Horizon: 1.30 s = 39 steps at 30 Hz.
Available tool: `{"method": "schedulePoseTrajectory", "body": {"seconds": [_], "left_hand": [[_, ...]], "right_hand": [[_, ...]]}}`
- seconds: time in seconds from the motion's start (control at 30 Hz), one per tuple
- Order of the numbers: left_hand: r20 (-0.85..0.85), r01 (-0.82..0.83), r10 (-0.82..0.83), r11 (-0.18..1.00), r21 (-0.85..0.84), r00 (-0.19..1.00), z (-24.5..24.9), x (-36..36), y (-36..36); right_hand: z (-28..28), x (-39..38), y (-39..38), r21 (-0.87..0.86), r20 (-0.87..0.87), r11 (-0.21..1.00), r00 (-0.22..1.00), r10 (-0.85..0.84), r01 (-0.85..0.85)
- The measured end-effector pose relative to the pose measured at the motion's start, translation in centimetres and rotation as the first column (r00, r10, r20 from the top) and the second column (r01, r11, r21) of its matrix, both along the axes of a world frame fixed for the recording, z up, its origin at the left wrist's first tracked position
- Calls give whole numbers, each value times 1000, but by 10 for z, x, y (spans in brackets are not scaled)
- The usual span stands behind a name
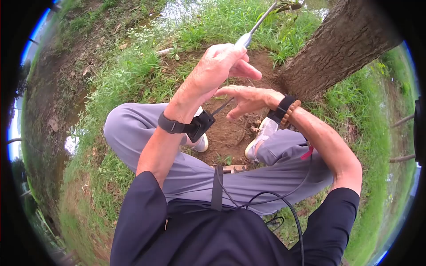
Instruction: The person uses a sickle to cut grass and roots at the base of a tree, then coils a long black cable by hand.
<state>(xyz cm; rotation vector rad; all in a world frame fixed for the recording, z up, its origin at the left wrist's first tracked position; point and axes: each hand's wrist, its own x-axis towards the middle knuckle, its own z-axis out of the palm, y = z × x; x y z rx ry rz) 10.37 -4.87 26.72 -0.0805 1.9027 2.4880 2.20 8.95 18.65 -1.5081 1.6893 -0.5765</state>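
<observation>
I am sitting on the ground with my knees bent, in grey trousers (133, 133). My left hand (219, 66) is closed around a thin grey rod (255, 26) that slants up and away to the top of the view. A dark lower end of the rod (222, 107) sticks out below that hand. My right hand (248, 99) is just under the left one, fingers spread and palm open, close to the dark rod end but holding nothing. The left wrist carries a black band with a small box (199, 126); the right wrist has a bead bracelet (290, 113).
A thick tree trunk (337, 44) leans at the upper right, right by my feet in pale shoes (262, 137). Bare soil (230, 137) lies between my legs, with grass (124, 75) around. Water shows at the top (177, 11). A black cable (284, 199) runs over my lap.
</observation>
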Motion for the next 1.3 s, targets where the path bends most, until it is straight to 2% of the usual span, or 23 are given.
{"method": "schedulePoseTrajectory", "body": {"seconds": [0.03,0.1,0.13,0.2,0.23,0.3,0.37,0.43,0.5,0.53,0.57,0.63,0.7,0.73,0.8,0.83,0.9,0.97,1.07,1.1,1.2,1.27,1.3], "left_hand": [[-3,-6,6,1000,-4,1000,4,0,-2],[-51,3,-2,1000,13,999,14,2,-5],[-75,-1,1,1000,7,997,19,2,-10],[-112,-5,6,1000,11,994,27,3,-21],[-146,-3,5,1000,18,989,32,3,-26],[-158,-27,27,1000,5,987,40,5,-37],[-209,-96,76,992,-86,975,43,5,-48],[-200,-129,104,985,-117,974,34,-1,-62],[-193,-209,173,960,-185,966,8,-10,-76],[-198,-211,174,960,-183,965,-7,-15,-82],[-117,-237,218,952,-191,969,-25,-19,-87],[50,-275,295,929,-248,954,-58,-22,-90],[233,-301,353,925,-230,906,-99,-23,-89],[248,-325,384,912,-250,889,-130,-25,-93],[423,-314,369,929,-197,828,-178,-19,-94],[491,-303,332,943,-140,805,-203,-18,-97],[568,-281,373,928,-246,734,-213,-7,-81],[579,-261,347,938,-229,738,-225,-5,-71],[530,-176,297,947,-267,794,-222,-14,-52],[510,-145,266,953,-264,818,-230,-21,-47],[503,-91,225,956,-278,834,-246,-48,-22],[243,-30,225,789,-614,944,-279,-78,-13],[247,-25,222,789,-614,943,-285,-84,-10]], "right_hand": [[-7,-3,-3,-4,-3,1000,1000,6,-6],[-22,-12,-7,297,-37,953,997,69,-56],[-23,-15,-2,294,-36,954,997,74,-60],[-24,-23,14,312,-103,947,993,-49,79],[-22,-25,20,404,-235,904,971,-45,140],[-34,-40,39,469,-323,871,946,18,143],[-37,-50,53,497,-433,848,899,59,184],[-32,-64,62,507,-299,824,948,-106,252],[-32,-73,63,489,-283,839,953,-106,239],[-15,-70,61,447,-178,857,964,-197,258],[3,-65,58,405,-64,870,958,-280,281],[45,-49,53,390,-35,875,954,-299,288],[77,-31,54,253,16,908,937,-349,333],[87,-22,55,255,18,906,935,-354,338],[102,-3,56,9,-192,919,902,-386,395],[113,6,55,9,-244,923,896,-371,384],[114,20,56,-51,-295,914,869,-398,401],[107,28,59,-53,-250,948,915,-316,313],[89,31,63,-85,-383,990,914,-136,112],[93,32,65,-3,-381,996,921,-84,90],[90,27,76,-16,-370,998,926,-68,67],[101,17,82,-65,-325,991,936,-132,117],[103,14,83,-65,-321,991,937,-136,121]]}}
